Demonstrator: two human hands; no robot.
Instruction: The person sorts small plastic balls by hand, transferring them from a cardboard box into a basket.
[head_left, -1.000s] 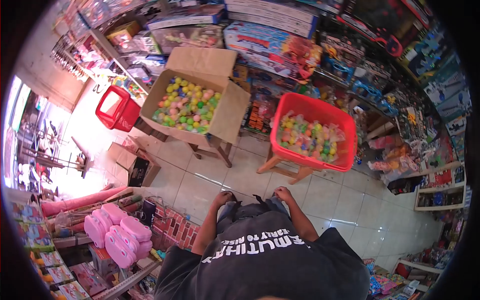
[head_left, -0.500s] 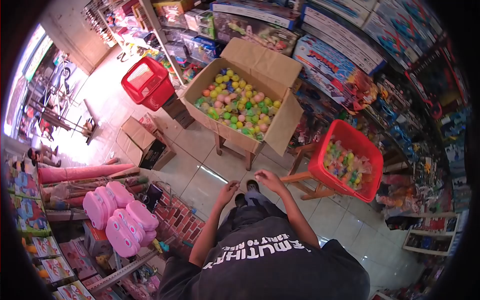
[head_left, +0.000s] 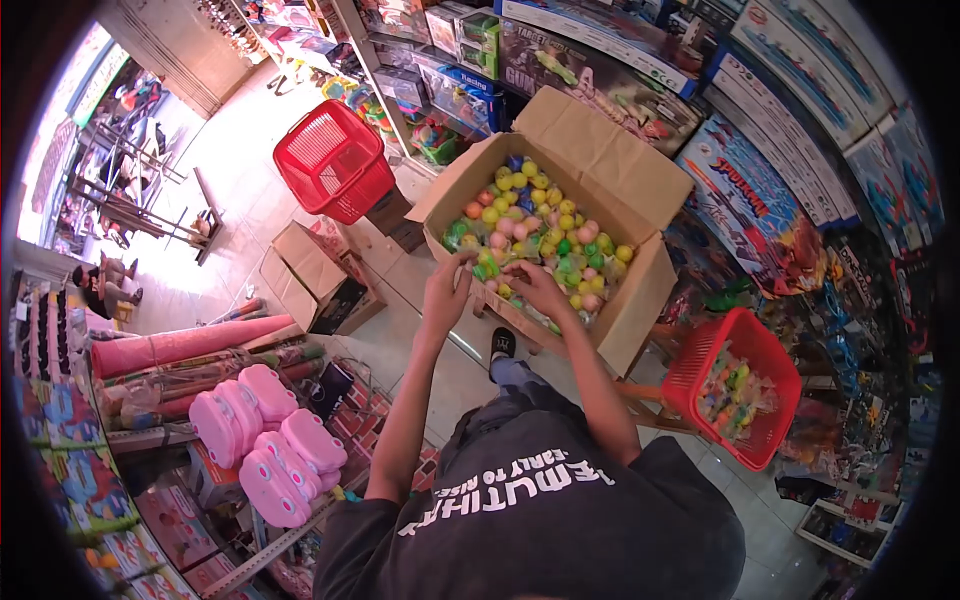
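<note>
A large open cardboard box (head_left: 625, 318) holds many small plastic balls (head_left: 548, 232) in yellow, pink, green and orange, some with clear plastic wrapping about them. My left hand (head_left: 449, 287) reaches the near left rim of the box, its fingers loosely bent and thumb apart, with nothing visible in it. Close beside it, my right hand (head_left: 538, 290) overlaps the near side of the box and the balls there. Its fingers point inward, apart from the thumb. Between the two hands lie some green balls (head_left: 486, 268).
At right stands a red basket (head_left: 683, 375) of wrapped colourful pieces on a wooden stool. Another red basket (head_left: 383, 190) is left of the box, near a smaller carton (head_left: 303, 268). Pink cases (head_left: 265, 392) sit at lower left. Shelves of boxed toys (head_left: 745, 190) line the back.
I have stepped forward to the box. Both hands have moved up from over the floor to its near edge, and the view has shifted with me.
</note>
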